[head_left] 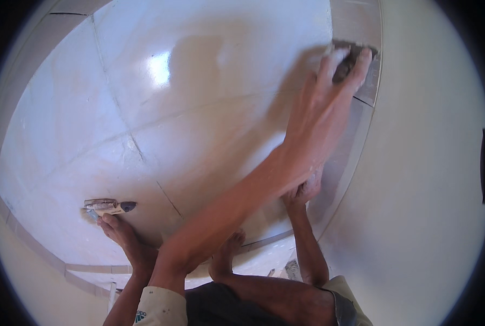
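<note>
My left hand (318, 114) reaches across to the upper right, its fingers closed on a dark flat pad (343, 70) against the grey border tiles (356, 22). Below it, my right hand (307, 187) is down at the border on the right, partly hidden by my left forearm; its fingers are unclear. Large pale, glossy tiles (210, 136) with thin joints fill the middle. At the lower left, a paintbrush (117, 208) with a dark-tipped pale handle and a metal tool (98, 203) lie by my bare foot (117, 233).
A smooth pale wall (416, 163) runs along the right, beside the tiled border. Another bare foot (226, 252) is below the centre. A narrower tile strip (30, 233) curves along the left and lower edges. A pale pipe-like piece (112, 299) stands at the lower left.
</note>
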Action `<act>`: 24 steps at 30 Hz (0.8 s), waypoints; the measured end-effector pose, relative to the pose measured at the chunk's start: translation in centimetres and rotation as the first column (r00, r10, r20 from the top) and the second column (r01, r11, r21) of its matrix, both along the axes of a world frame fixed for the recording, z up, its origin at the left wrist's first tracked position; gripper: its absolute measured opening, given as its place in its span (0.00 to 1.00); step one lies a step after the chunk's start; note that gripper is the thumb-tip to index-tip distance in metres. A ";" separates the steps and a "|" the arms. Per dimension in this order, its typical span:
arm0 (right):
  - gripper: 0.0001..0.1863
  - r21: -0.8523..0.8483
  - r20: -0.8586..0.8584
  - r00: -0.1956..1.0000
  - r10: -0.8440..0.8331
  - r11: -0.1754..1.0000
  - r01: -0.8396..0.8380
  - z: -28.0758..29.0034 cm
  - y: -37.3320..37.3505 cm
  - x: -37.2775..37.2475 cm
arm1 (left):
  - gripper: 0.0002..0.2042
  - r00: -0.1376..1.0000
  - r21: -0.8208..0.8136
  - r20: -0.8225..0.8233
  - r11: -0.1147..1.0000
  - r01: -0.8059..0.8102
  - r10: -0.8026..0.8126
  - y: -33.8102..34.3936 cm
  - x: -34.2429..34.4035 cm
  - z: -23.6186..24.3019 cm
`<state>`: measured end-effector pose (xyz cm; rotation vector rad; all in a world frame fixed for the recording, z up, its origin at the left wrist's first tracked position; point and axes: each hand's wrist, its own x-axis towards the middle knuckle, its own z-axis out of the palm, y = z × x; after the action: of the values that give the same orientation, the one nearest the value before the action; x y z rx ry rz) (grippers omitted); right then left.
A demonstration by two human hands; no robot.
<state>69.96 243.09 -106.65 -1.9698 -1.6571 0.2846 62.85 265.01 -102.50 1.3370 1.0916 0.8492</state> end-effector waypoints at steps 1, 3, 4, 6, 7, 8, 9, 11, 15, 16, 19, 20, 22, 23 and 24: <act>0.09 0.011 -0.033 0.999 -0.006 1.000 0.006 -0.2 0.3 -0.5 | 0.31 0.998 -0.018 -0.052 0.999 0.038 -0.039 -0.8 -0.8 0.8; 0.09 0.009 -0.067 0.997 -0.032 0.999 0.033 -0.3 -0.1 -0.6 | 0.31 0.997 -0.023 -0.057 0.999 0.041 -0.043 -0.9 -1.0 1.2; 0.09 0.003 -0.063 0.997 -0.038 0.999 0.038 -0.3 -0.4 -0.2 | 0.31 1.000 -0.010 -0.009 1.000 0.008 -0.008 -0.5 -0.3 0.9; 0.10 -0.004 -0.067 0.997 -0.039 0.999 0.039 -0.2 -0.3 0.1 | 0.34 0.999 0.050 0.022 0.997 -0.050 0.049 -0.6 0.2 0.3; 0.09 -0.018 -0.061 0.997 -0.037 0.999 0.036 -0.4 -0.8 0.1 | 0.36 0.997 0.100 0.007 0.992 -0.073 0.073 -1.1 0.2 -0.2; 0.09 -0.008 -0.068 0.997 -0.020 1.000 0.019 -0.4 -0.4 -0.2 | 0.38 0.994 0.175 -0.018 0.979 -0.106 0.110 -0.6 -0.6 0.3; 0.09 -0.017 -0.056 0.998 -0.022 1.000 0.021 -0.7 -1.1 0.2 | 0.38 0.998 0.137 -0.044 0.989 -0.046 0.052 -1.8 0.0 -0.1; 0.08 -0.024 -0.067 0.998 -0.001 1.000 -0.001 -0.9 -1.3 0.1 | 0.39 0.990 0.072 -0.130 0.996 0.055 -0.045 -3.5 -0.5 0.3; 0.06 -0.052 0.089 0.996 0.018 0.999 -0.013 -0.5 -4.3 0.7 | 0.41 0.998 0.014 -0.056 1.000 0.024 -0.023 -3.0 -0.2 0.2; 0.06 -0.066 0.140 0.990 0.023 0.998 -0.014 0.0 -5.5 1.1 | 0.41 0.997 0.036 -0.069 0.999 0.037 -0.034 -4.1 0.0 0.6; 0.07 -0.078 0.152 0.988 0.000 0.997 0.012 -0.9 -8.7 1.3 | 0.38 0.997 -0.021 -0.029 0.997 0.072 -0.072 -4.0 -0.6 1.0; 0.08 -0.036 0.141 0.989 -0.038 0.998 0.044 -0.6 -6.5 0.2 | 0.36 0.996 -0.060 0.003 0.995 0.085 -0.085 -3.7 -0.9 1.0; 0.09 -0.031 0.110 0.992 -0.068 0.997 0.072 -0.7 -6.3 -0.4 | 0.40 1.000 0.012 -0.021 1.000 0.017 -0.017 -4.3 -0.7 0.7; 0.09 -0.066 0.089 0.994 -0.060 0.996 0.066 -1.2 -7.7 -0.2 | 0.43 0.999 0.049 -0.031 0.999 -0.015 0.017 -4.7 -0.6 0.5; 0.09 -0.079 0.073 0.996 -0.051 0.995 0.057 -1.0 -7.8 -0.2 | 0.42 0.999 0.025 -0.039 0.999 0.033 -0.032 -5.3 -0.8 0.6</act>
<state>69.80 235.33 -107.60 -2.1032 -1.6571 0.2681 62.02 259.72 -101.94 1.3939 1.0888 0.8193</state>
